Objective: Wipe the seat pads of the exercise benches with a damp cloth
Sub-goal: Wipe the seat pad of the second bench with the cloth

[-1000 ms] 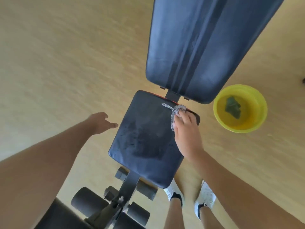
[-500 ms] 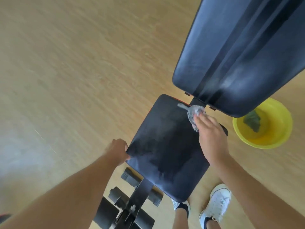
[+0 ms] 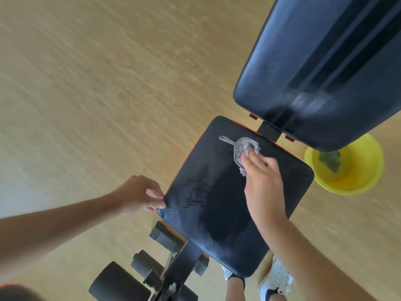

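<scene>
The black seat pad of the exercise bench fills the lower middle of the view, streaked with wet patches. A grey-and-white patterned cloth lies bunched near the pad's far edge, with a thin tail trailing left. My right hand presses flat on the cloth, fingertips on it. My left hand grips the pad's left edge, fingers curled around the corner. The dark backrest pad rises at the upper right.
A yellow basin with liquid and a dark green cloth stands on the wooden floor at right, partly under the backrest. Black foam leg rollers and the bench frame sit below the seat. My white shoes stand by the pad's lower right.
My left hand went from hovering open beside the bench to gripping the seat pad's left edge. My right hand stayed on the cloth near the pad's far edge. The view shifted left.
</scene>
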